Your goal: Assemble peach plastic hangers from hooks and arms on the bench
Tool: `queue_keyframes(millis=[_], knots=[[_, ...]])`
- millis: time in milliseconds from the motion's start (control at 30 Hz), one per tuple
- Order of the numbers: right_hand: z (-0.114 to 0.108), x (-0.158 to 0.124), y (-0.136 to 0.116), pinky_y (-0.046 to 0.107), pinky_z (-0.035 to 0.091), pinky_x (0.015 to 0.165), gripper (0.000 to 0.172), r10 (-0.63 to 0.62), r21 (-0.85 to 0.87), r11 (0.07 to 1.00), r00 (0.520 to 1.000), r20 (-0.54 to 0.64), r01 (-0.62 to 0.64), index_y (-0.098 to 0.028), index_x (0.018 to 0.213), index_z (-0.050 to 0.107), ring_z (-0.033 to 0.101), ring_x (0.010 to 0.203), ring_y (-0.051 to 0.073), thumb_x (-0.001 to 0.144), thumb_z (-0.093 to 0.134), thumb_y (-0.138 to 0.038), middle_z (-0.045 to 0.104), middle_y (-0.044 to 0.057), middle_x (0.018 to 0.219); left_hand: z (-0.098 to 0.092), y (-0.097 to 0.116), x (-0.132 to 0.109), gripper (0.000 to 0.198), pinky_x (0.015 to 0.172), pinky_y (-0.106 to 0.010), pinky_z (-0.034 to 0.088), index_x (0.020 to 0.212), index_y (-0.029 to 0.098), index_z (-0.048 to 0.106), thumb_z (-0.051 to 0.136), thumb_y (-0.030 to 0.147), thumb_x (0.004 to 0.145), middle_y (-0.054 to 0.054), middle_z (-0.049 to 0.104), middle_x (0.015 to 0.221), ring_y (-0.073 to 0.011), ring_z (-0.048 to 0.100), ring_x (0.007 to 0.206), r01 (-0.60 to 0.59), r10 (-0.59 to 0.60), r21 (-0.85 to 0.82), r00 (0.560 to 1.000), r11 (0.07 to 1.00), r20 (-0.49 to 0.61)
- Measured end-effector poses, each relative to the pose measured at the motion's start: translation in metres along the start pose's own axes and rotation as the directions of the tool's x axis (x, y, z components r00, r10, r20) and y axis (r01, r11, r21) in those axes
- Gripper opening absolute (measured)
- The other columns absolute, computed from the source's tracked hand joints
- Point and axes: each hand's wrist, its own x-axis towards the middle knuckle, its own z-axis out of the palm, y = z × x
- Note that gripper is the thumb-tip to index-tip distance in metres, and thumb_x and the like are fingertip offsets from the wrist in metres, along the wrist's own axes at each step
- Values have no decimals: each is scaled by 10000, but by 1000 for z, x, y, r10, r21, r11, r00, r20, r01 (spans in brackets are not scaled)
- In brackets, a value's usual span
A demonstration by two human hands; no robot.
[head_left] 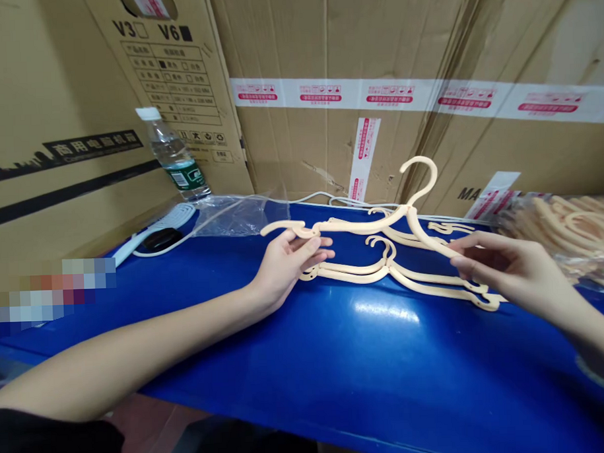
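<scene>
A cream plastic clothes hanger is raised over the blue table, its hook pointing up. Pinching its left end near a hinged joint is my left hand; a short curved piece sticks out to the left there. My right hand grips the hanger's right arm between thumb and fingers, hiding that end. Below it, more cream hangers lie together on the table, hooks to the back. Others lie behind, partly covered by the raised one.
A blue table spans the view. At the back left stand a water bottle, a clear plastic bag and a pale hairbrush-like item. Bagged hanger parts lie at right. Cardboard boxes wall off the rear.
</scene>
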Motion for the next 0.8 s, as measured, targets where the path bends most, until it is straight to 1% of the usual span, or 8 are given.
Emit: queue_keyframes(millis=[67,133,233,267,300,367,567,800], knots=[[-8,0,1,252,442,499,443,41,52,998,996,85,-45,-186,976,688,581,593,169,786,784,-574,676,51,737,4,-3,-16,150,784,-300,629,1021,154,608,686,185,896,-82,768,966,-174,764,793,-65,36,192,988,979,152],[-17,-1,2,249,458,515,422,54,89,993,982,180,-71,-192,988,667,590,625,168,794,794,-546,675,54,789,7,-5,-34,153,837,-333,635,1088,163,627,605,158,937,-113,759,1061,-210,761,920,-353,137,393,865,849,482],[-26,-4,3,254,473,539,380,76,90,990,947,311,-109,-192,973,649,590,629,164,825,784,-515,665,48,768,9,-9,-56,218,1062,-423,549,1140,129,664,557,122,951,-170,725,1213,-303,670,1196,-890,235,281,378,360,896],[-27,-5,3,256,472,540,370,87,82,989,931,353,-124,-191,962,645,591,620,164,839,770,-517,665,46,743,9,-10,-60,228,1102,-433,520,1151,111,668,550,131,957,-182,713,1244,-321,643,1238,-951,206,217,263,221,943],[-27,-6,4,259,471,539,366,101,67,988,915,392,-138,-191,949,642,596,613,168,851,753,-526,668,47,721,8,-10,-61,241,1122,-436,503,1165,92,665,542,152,967,-192,700,1271,-332,625,1260,-975,177,182,203,129,963],[-25,-7,4,267,469,534,372,126,20,988,883,453,-152,-191,918,641,620,608,183,860,726,-549,685,56,698,7,-12,-61,287,1144,-434,484,1206,61,647,528,200,985,-210,664,1330,-333,604,1286,-978,138,199,206,57,969],[-15,-5,4,303,471,581,296,80,-232,972,871,485,40,-194,802,685,643,634,210,868,678,-483,714,55,714,5,-12,-52,367,1129,-499,479,1244,61,626,513,310,999,-226,623,1379,-364,567,1323,-939,76,342,345,42,936],[-8,-6,7,302,468,633,157,13,-354,917,870,493,186,-207,767,733,648,688,200,828,628,-307,730,54,777,6,-12,-52,410,1133,-529,453,1259,67,616,491,364,1005,-233,596,1410,-383,555,1328,-923,41,382,383,46,923]])
